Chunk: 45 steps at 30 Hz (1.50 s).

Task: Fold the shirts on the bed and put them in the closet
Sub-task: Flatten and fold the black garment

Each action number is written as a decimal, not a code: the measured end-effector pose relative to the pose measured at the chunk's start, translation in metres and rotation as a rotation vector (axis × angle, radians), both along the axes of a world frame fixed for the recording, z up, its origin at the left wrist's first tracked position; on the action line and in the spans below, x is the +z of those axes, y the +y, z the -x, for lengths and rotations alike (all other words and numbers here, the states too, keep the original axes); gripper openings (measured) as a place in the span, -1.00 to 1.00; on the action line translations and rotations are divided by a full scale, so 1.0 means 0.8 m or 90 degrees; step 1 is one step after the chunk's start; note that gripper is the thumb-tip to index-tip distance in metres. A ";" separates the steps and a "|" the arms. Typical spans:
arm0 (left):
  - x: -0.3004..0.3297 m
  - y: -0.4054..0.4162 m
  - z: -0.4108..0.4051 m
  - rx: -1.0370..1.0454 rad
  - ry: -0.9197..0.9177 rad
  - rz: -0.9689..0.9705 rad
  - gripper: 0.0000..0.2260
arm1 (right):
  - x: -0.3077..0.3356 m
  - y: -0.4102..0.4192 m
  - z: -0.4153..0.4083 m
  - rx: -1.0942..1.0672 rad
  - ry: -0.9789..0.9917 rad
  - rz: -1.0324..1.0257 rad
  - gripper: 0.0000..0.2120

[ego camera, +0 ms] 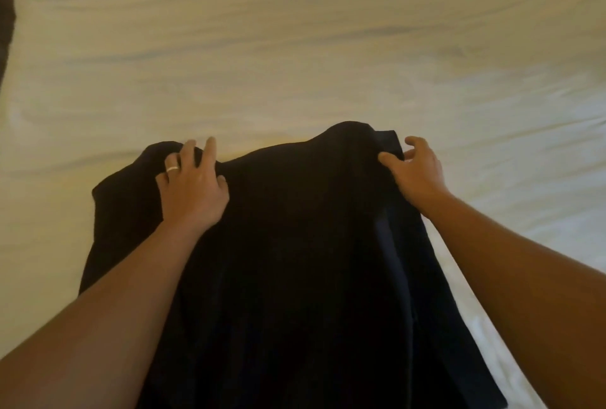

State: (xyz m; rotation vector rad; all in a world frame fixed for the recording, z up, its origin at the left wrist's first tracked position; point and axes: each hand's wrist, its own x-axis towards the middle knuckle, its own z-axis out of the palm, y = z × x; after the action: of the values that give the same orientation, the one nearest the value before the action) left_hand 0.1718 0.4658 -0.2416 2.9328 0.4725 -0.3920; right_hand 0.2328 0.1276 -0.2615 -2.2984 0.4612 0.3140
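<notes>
Left hand (188, 185) at 9 o'clock and right hand (418, 171) at 3 o'clock, well apart, each pinch the dark shirt's (295, 261) far edge on the bed (295, 48).

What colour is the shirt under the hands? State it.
Very dark navy, almost black, plain; the shirt shows in the head view.

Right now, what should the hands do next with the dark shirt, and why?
Probably pull the far edge toward you to make a fold. The dark shirt lies spread on the bed, and both the left hand and the right hand already hold its far edge, so they look ready.
</notes>
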 end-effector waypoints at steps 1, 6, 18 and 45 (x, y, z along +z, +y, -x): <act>-0.002 0.001 -0.007 -0.008 0.019 0.000 -0.39 | -0.004 0.003 -0.006 -0.015 0.004 -0.011 -0.34; -0.004 -0.003 -0.024 -0.049 0.037 -0.055 -0.69 | -0.017 0.013 -0.028 -0.039 0.066 -0.030 -0.77; -0.009 -0.035 -0.036 0.098 -0.064 -0.049 -0.52 | 0.007 -0.023 -0.046 -0.113 -0.040 -0.007 -0.65; -0.006 -0.311 0.355 -0.467 0.038 0.009 -0.51 | 0.045 -0.148 0.323 0.016 0.209 -0.150 -0.80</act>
State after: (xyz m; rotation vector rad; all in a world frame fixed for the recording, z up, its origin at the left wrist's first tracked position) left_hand -0.1124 0.2169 -0.2465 2.9808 -0.6259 -0.5484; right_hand -0.0256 0.0088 -0.2254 -2.0289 0.5284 0.7259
